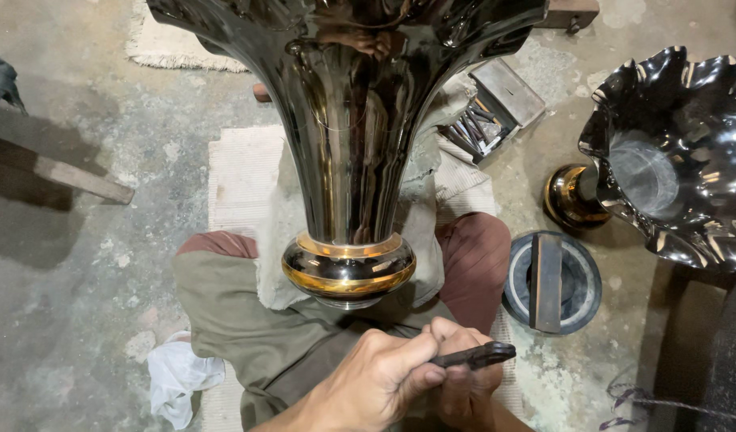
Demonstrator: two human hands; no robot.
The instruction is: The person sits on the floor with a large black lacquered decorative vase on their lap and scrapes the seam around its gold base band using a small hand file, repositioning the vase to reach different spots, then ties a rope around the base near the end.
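Note:
A tall glossy black vase [352, 104] with a flared fluted mouth rests on a grey cloth [276, 232] across my lap, its gold-banded base [348, 268] pointing toward me. Just below that base my two hands meet. My left hand [376, 380] pinches a small dark flat tool [474, 355] between thumb and fingers. Underneath it, my right hand [468, 388] is curled around the same tool. Neither hand touches the vase.
A second black fluted vase [672, 160] lies at the right with its gold-banded base [572, 196]. Beside my knee sits a round dark disc with a bar across it [552, 280]. An open box of metal tools [492, 112], a white rag [176, 376] and a wooden plank [56, 172] lie on the concrete floor.

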